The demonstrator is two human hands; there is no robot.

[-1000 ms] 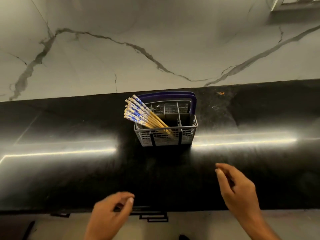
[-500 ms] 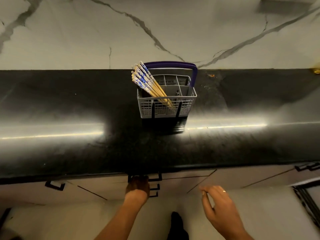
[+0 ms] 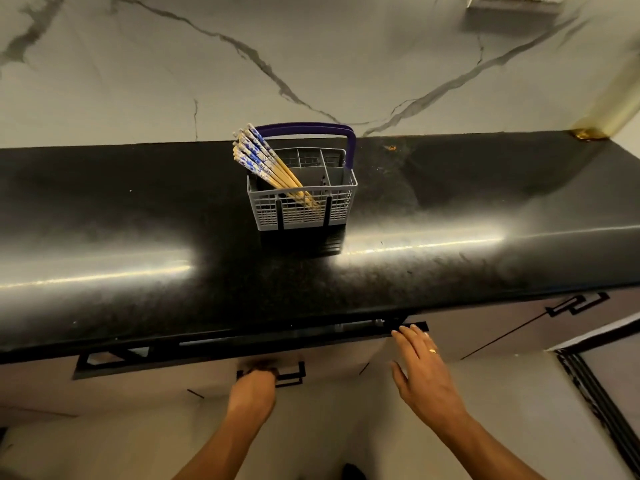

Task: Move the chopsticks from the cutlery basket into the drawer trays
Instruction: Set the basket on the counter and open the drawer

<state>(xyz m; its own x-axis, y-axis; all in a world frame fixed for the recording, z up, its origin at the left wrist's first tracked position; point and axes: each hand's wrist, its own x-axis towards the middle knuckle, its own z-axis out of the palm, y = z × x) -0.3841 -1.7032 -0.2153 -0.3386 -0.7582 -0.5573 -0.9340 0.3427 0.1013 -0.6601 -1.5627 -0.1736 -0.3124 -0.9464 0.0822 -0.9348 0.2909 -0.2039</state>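
Note:
A grey cutlery basket (image 3: 341,199) with a purple handle stands on the black countertop (image 3: 138,220). Several wooden chopsticks (image 3: 263,161) with blue-and-white tops lean to the left out of its front left compartment. Below the counter edge a drawer (image 3: 194,370) with a pale front stands open by a narrow gap; its inside is mostly hidden. My left hand (image 3: 254,389) grips the drawer's black handle (image 3: 292,377). My right hand (image 3: 420,372) has straight fingers, with the fingertips touching the drawer's top right edge.
A marble wall (image 3: 311,57) rises behind the counter. To the right, another drawer front carries a black handle (image 3: 576,304). A dark-framed cabinet panel (image 3: 602,393) sits at the lower right. A yellow-brown stain (image 3: 588,133) marks the counter's far right corner.
The drawer has come out a little from under the counter, pulled by my left hand on its handle. My right hand has risen to touch the drawer's top edge.

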